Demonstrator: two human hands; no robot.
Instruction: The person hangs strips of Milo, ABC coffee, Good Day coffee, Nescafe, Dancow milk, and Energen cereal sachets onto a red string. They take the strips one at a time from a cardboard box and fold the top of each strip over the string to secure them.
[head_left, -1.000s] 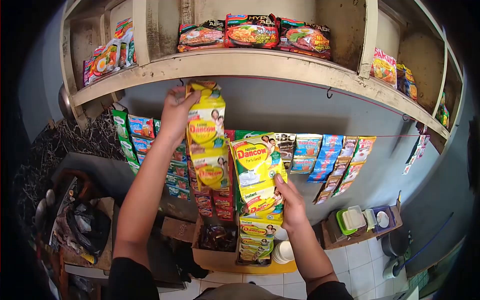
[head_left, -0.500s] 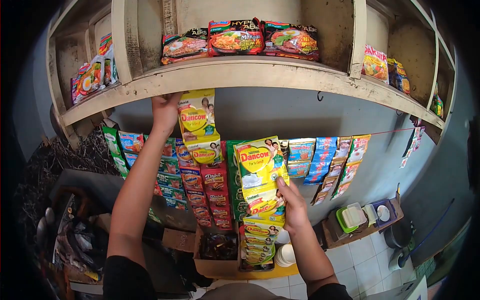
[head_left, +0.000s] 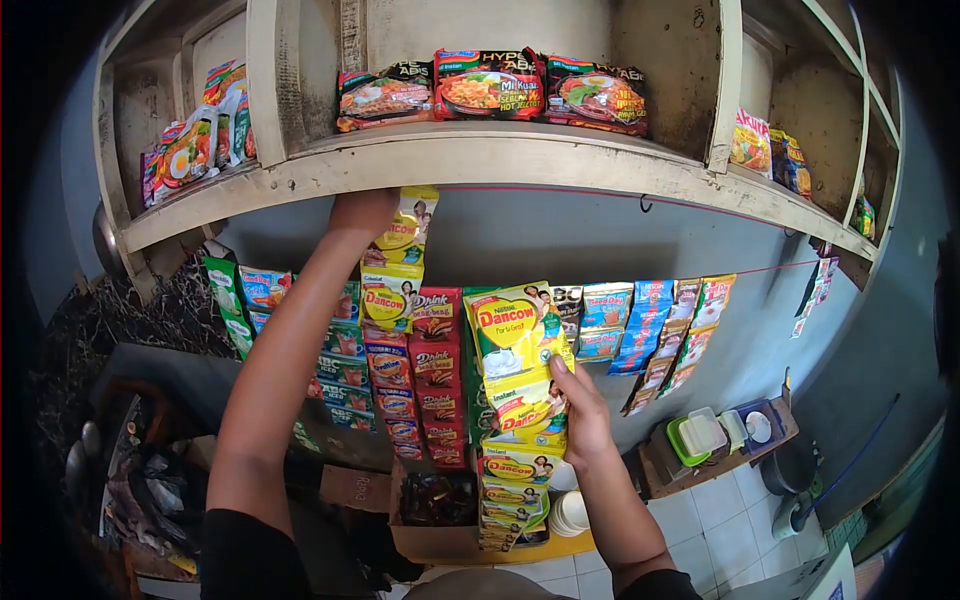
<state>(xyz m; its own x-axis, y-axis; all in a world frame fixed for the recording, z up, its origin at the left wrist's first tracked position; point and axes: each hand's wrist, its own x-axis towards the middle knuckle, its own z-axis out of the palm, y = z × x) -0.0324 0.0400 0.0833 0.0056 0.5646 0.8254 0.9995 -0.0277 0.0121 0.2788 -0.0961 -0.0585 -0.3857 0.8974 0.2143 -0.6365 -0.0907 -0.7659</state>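
Under the shelf edge, my left hand (head_left: 365,214) is closed at the upper left of a short strip of yellow chocolate Dancow milk sachets (head_left: 392,300). Its fingertips are hidden. My right hand (head_left: 583,405) grips a longer strip of yellow Dancow instant milk sachets (head_left: 515,335), thumb across the front and fingers behind. That strip hangs in front of me, its lower sachets trailing down toward the boxes. Behind both strips hang rows of drink sachets, including red Drink Beng-Beng sachets (head_left: 438,365) and Ovaltine sachets (head_left: 391,368).
A wooden shelf (head_left: 500,160) with instant noodle packs (head_left: 488,85) spans overhead. A red string (head_left: 560,192) runs below its edge, near a hook (head_left: 645,204). More sachet strips (head_left: 645,325) hang right. A cardboard box (head_left: 400,510) and plastic containers (head_left: 705,432) stand below.
My left hand has shifted slightly right and now covers part of the top chocolate sachet. A red string now shows along the shelf's underside. My right hand keeps its hold, the strip slightly lower.
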